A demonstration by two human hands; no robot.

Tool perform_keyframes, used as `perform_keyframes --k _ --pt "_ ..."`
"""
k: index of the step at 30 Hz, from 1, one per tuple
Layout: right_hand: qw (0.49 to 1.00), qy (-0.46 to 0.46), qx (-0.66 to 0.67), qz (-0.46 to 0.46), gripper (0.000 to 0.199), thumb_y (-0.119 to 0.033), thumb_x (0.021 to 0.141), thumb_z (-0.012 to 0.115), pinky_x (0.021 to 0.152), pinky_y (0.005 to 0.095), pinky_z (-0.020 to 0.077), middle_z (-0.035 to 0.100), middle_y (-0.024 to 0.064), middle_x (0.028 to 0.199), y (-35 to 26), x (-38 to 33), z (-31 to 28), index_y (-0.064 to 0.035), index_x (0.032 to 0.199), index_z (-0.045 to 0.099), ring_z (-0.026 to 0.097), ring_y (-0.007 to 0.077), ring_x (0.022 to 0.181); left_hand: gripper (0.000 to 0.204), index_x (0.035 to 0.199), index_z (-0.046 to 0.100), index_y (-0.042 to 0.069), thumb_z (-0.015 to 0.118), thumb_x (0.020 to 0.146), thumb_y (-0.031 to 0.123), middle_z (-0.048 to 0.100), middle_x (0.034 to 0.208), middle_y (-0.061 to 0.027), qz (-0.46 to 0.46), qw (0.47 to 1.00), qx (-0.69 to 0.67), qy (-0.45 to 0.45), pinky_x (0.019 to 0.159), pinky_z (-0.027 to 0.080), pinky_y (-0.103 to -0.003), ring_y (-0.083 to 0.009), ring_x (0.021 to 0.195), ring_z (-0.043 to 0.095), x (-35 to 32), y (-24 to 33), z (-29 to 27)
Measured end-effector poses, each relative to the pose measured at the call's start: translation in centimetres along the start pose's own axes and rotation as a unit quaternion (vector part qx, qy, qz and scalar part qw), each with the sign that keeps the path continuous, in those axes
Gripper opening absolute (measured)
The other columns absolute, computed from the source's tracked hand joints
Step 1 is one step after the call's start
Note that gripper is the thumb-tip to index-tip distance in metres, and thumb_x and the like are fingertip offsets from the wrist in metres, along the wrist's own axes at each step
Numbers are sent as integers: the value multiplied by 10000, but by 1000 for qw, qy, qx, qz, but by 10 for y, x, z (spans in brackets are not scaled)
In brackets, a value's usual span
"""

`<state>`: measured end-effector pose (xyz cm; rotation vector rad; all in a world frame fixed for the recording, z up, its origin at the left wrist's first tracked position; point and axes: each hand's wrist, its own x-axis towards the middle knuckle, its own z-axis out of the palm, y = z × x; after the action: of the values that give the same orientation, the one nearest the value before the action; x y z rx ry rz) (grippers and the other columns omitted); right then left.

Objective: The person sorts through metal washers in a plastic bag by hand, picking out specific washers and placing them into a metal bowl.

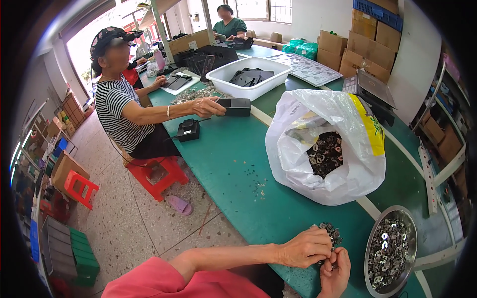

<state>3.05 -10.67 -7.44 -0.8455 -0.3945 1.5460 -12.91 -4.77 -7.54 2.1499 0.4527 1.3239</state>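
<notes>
My left hand (306, 247) and my right hand (336, 274) meet over the near edge of the green table (223, 169). The fingers of both are closed and pressed together. What lies between their fingertips is too small to make out. A small pile of dark and silvery metal pieces (330, 231) lies against my left hand's fingers, partly hidden by them. To the right stands a steel bowl (368, 256) filled with similar small metal pieces. Beyond my hands sits a white plastic bag (348, 191), its mouth open on many brownish ring-like pieces (326, 155).
A co-worker's hand (208, 106) touches a dark box-shaped object (235, 107) across the table. Near it are a black device (188, 130) and a white tub (238, 91) with black sheets. Tiny bits (256, 184) lie scattered. A red stool (161, 176) stands left.
</notes>
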Motion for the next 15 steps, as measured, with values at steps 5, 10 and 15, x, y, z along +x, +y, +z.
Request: perform_keyframes --k 5,10,15 --pt "1000 1 -2 0 189 -199 950 497 361 187 265 462 51 702 -1 0 1 -10 939 510 387 91 469 98 781 597 32 666 712 24 541 826 -42 6 1000 2 5 682 350 -366 -232 776 502 0 0 1" --pt "1000 3 6 -3 189 -198 950 497 359 188 268 463 52 701 -2 -1 5 -10 938 510 392 93 471 100 772 592 35 667 707 21 541 825 -41 8 1000 5 5 679 350 -368 -231 776 502 0 -1 2" --pt "1000 10 14 -3 186 -194 950 498 359 186 274 464 53 701 -4 -2 8 -9 940 509 396 95 475 95 770 592 35 665 711 23 540 826 -43 6 1000 8 2 681 352 -366 -232 774 502 0 -1 2"
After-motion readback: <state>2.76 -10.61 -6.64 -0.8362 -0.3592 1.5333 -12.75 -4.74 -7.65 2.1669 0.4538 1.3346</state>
